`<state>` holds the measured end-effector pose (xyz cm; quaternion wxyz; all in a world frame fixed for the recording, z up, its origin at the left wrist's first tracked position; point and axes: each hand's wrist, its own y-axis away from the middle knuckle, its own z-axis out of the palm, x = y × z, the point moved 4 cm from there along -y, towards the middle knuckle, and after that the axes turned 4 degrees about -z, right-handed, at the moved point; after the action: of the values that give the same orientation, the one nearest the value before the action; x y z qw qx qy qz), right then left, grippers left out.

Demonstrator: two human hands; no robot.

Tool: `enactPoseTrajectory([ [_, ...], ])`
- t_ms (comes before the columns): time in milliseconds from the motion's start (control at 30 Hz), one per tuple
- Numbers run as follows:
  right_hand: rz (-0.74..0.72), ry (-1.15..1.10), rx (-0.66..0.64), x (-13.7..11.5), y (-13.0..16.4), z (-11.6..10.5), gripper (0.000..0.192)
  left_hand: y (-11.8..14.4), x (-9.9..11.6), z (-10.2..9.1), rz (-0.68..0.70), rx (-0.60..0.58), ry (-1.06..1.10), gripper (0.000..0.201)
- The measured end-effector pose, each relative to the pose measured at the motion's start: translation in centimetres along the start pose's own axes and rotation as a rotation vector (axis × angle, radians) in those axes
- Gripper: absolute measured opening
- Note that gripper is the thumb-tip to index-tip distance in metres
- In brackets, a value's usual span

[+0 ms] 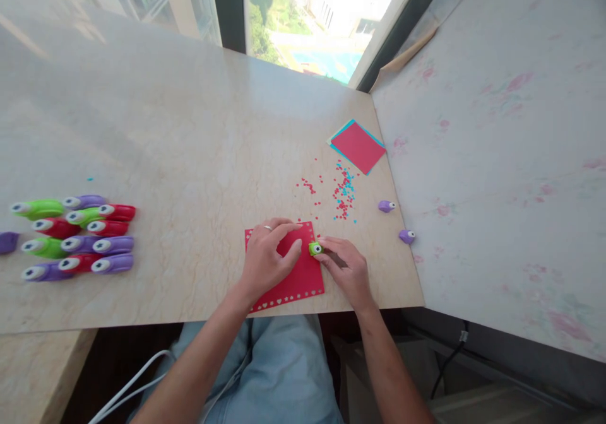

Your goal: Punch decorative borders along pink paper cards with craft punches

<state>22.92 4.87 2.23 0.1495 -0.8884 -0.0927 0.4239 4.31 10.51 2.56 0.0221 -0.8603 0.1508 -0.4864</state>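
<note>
A sheet of red paper [300, 266] lies near the front edge of the counter, with small punched shapes along its edges. My left hand [269, 253] rests on it, thumb and fingers apart, holding nothing. At the paper's right edge sits a small green craft punch [315, 248] with a dark star mark on its white round top. The thumb and fingers of my right hand [348, 266] are closed on this punch from the right. Beyond the paper, red and blue confetti bits [344, 190] are scattered on the counter.
Rows of green, red and purple craft punches [78, 244] stand at the left. Two small purple punches [396, 221] are by the wall [497, 159]. A stack of coloured paper [358, 147] lies at the back right, below the window [317, 20].
</note>
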Motion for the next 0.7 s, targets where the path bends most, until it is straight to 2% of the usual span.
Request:
enactPoseTrajectory([
  [233, 0.076, -0.044, -0.008, 0.2, 0.1, 0.0, 0.025, 0.1, 0.0, 0.0, -0.012, -0.001, 0.001, 0.02],
  [433, 0.272, -0.138, 0.013, 0.8, 0.3, -0.4, 0.029, -0.2, 0.0, -0.1, -0.038, -0.001, 0.029, 0.018],
  [567, 0.423, -0.248, -0.036, 1.3, 0.0, -0.5, 0.035, -0.2, -0.2, -0.1, -0.05, 0.003, 0.061, 0.017],
  [700, 0.511, -0.259, -0.089, 1.4, -0.6, -0.9, 0.033, -0.1, -0.3, 0.0, -0.051, 0.015, 0.068, 0.015],
])
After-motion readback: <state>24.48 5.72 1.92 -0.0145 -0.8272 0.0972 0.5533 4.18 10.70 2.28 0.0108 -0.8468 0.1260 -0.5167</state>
